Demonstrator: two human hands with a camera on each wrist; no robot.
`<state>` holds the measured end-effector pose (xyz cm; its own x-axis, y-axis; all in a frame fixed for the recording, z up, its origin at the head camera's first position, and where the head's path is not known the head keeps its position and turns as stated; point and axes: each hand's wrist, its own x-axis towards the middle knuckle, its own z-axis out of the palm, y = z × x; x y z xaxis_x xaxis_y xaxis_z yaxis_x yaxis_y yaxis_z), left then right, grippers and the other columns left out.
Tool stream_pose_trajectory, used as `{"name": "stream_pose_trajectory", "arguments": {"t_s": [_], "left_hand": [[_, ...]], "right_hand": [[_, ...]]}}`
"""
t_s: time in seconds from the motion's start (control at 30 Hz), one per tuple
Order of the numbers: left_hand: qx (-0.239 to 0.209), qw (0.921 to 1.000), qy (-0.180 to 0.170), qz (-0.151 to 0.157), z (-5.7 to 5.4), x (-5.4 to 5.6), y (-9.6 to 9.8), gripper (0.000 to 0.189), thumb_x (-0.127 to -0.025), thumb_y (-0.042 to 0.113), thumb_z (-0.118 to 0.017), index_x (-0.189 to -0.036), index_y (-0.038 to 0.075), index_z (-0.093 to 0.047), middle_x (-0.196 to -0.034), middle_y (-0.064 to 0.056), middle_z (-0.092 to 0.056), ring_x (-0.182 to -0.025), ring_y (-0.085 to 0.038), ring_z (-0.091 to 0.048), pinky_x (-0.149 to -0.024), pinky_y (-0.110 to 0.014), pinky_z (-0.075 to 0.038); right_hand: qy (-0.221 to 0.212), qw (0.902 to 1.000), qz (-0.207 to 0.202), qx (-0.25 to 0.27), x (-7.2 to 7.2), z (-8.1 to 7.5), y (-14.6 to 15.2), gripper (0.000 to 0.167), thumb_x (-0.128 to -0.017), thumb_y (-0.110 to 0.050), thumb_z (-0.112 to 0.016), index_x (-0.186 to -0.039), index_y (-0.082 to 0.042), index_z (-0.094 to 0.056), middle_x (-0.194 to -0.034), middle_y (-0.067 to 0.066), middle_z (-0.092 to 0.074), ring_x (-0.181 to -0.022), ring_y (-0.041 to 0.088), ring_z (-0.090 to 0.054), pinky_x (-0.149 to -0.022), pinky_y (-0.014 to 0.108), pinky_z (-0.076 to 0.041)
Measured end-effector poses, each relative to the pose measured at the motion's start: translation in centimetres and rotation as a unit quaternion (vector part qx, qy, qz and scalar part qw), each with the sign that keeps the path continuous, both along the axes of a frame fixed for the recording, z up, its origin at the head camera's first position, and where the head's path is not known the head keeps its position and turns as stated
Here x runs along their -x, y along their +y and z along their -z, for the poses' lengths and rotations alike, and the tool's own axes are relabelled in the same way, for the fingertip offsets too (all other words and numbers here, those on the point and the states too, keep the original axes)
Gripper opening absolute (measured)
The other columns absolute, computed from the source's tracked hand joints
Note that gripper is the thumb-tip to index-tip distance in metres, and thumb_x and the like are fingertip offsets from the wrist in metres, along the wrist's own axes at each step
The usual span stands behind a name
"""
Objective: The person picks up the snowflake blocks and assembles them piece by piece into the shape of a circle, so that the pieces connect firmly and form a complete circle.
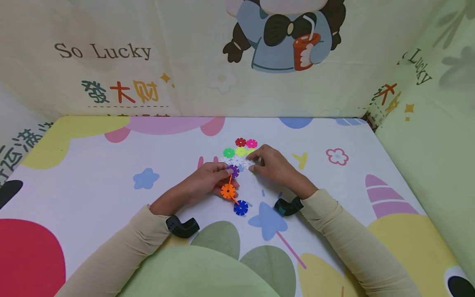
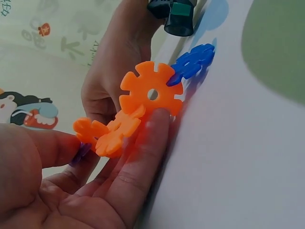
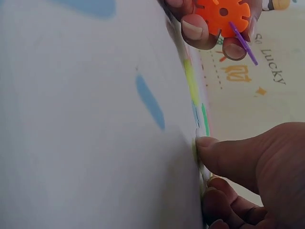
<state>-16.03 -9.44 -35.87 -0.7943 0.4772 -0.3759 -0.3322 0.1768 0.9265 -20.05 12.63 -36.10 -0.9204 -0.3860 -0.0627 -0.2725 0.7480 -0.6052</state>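
Observation:
My left hand (image 1: 213, 177) grips a chain of joined plastic snowflake discs, with the thumb on the purple disc (image 1: 233, 170) at its upper end. Orange discs (image 2: 151, 90) make up the chain's middle, and a fingertip rests against one of them. A blue disc (image 1: 241, 208) hangs at the lower end. Over the loose discs, my right hand (image 1: 272, 164) reaches down from the right, thumb and fingertips apart at white discs (image 1: 237, 160) and a yellow-green one. In the right wrist view, the thumb (image 3: 228, 155) touches a thin disc edge near the tabletop.
Behind the hands lie a red disc (image 1: 241, 142), a pink disc (image 1: 252, 143), a green disc (image 1: 229, 153) and a yellow disc (image 1: 241, 152). A printed cloth covers the table (image 1: 178, 144). A patterned curtain (image 1: 193, 74) stands along its back edge.

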Motion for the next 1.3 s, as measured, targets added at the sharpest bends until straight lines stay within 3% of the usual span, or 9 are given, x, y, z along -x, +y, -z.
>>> {"name": "stream_pose_trajectory", "arguments": {"t_s": [0.27, 0.5, 0.87, 1.3], "left_hand": [[-0.001, 1.0, -0.003, -0.006, 0.2, -0.2, 0.2, 0.031, -0.104, 0.021, -0.047, -0.122, -0.003, -0.057, -0.1, -0.016, -0.069, -0.09, -0.025, -0.069, -0.075, -0.031, -0.057], [-0.02, 0.9995, -0.008, -0.021, 0.7, 0.0, 0.2, 0.027, -0.104, 0.018, -0.047, -0.115, -0.005, -0.057, -0.1, -0.016, -0.068, -0.084, -0.023, -0.068, -0.073, -0.031, -0.058], [-0.035, 0.9987, -0.016, -0.033, 1.1, 0.0, 0.4, 0.026, -0.105, 0.018, -0.046, -0.112, -0.006, -0.056, -0.097, -0.016, -0.065, -0.081, -0.022, -0.067, -0.072, -0.031, -0.058], [-0.036, 0.9987, -0.016, -0.034, 1.1, 0.0, 0.4, 0.028, -0.105, 0.018, -0.046, -0.116, -0.006, -0.056, -0.101, -0.017, -0.069, -0.085, -0.023, -0.069, -0.075, -0.031, -0.058]], "right_hand": [[0.002, 0.9995, -0.009, 0.03, 0.1, 0.1, 0.4, 0.025, -0.087, -0.01, -0.074, -0.111, -0.007, -0.067, -0.101, 0.007, -0.061, -0.087, 0.023, -0.055, -0.078, 0.033, -0.05], [-0.006, 0.9991, -0.002, 0.042, 0.4, 0.1, 0.7, 0.019, -0.088, -0.011, -0.074, -0.106, -0.009, -0.07, -0.088, 0.005, -0.061, -0.083, 0.021, -0.056, -0.074, 0.031, -0.05], [-0.035, 0.9981, 0.017, 0.049, 0.5, -0.3, 1.3, 0.015, -0.09, -0.012, -0.071, -0.104, -0.009, -0.074, -0.091, 0.002, -0.069, -0.084, 0.021, -0.059, -0.077, 0.031, -0.053], [-0.032, 0.9883, -0.016, 0.148, 0.3, -0.6, 1.4, 0.01, -0.088, -0.006, -0.072, -0.098, -0.003, -0.072, -0.085, 0.004, -0.071, -0.073, 0.019, -0.064, -0.072, 0.029, -0.054]]}}
